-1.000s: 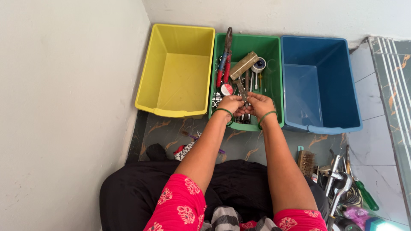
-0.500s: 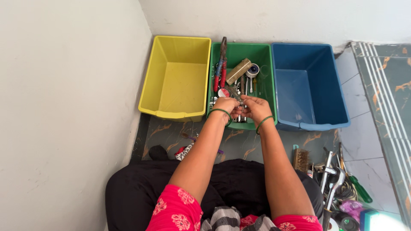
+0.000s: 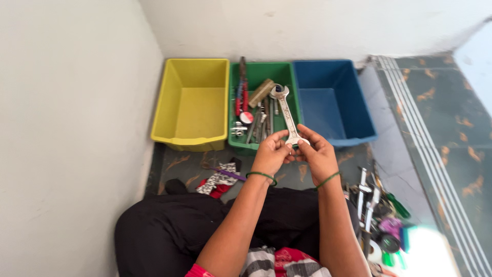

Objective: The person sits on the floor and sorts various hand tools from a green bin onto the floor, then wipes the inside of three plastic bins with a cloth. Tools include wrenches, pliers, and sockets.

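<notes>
Wrench [image 3: 287, 114] pinched in both hands' grip, green bin [image 3: 259, 72] of jumbled, perhaps metal, tools [image 3: 254, 110] behind

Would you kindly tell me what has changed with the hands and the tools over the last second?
Both hands have drawn back out of the green bin toward the body, lifting a silver double open-end wrench clear of it. The left hand and right hand now hold its lower end together, its upper end standing over the bin. The yellow bin and blue bin stay empty, and the remaining tools lie in the green bin as before.
</notes>
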